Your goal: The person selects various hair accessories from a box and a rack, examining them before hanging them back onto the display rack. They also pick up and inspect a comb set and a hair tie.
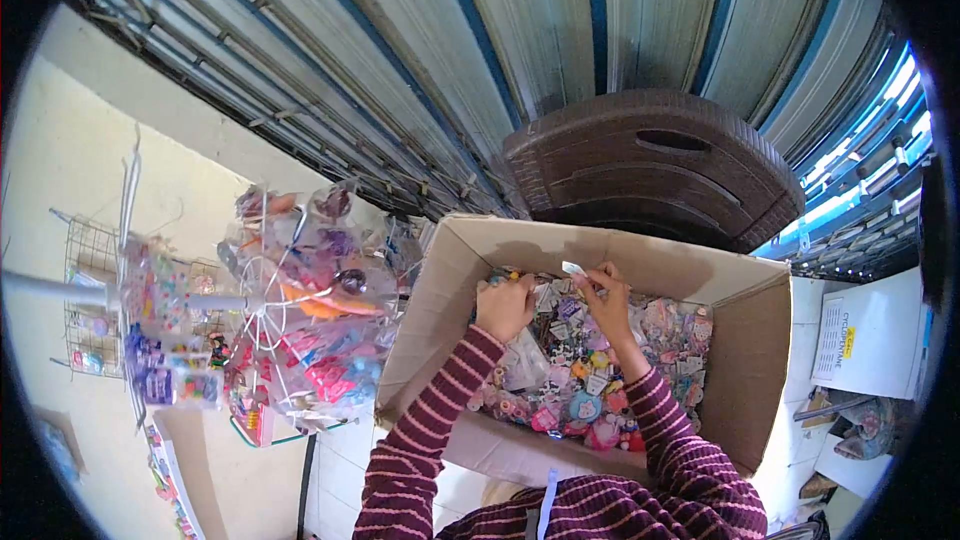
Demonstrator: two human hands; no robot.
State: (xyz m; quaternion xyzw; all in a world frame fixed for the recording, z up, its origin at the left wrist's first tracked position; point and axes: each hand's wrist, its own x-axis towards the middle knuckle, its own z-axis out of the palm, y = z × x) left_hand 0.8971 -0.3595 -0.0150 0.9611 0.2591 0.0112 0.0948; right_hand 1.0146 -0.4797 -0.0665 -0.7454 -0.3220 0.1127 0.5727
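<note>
A large cardboard box stands open in front of me, its floor covered with small colourful trinkets, many on cards or in clear wrappers. My right hand is inside the box, pinching a small white card-like piece between thumb and fingers. Near the box's far left corner, my left hand is closed with its knuckles up; what its fingers hold, if anything, is hidden. Just below the left hand lies a clear plastic packet on top of the trinkets.
Behind the box stands a brown plastic chair against a metal shutter. To the left, a rack is hung with bagged goods. At the right are a white carton and a cloth-like bundle on the tiled floor.
</note>
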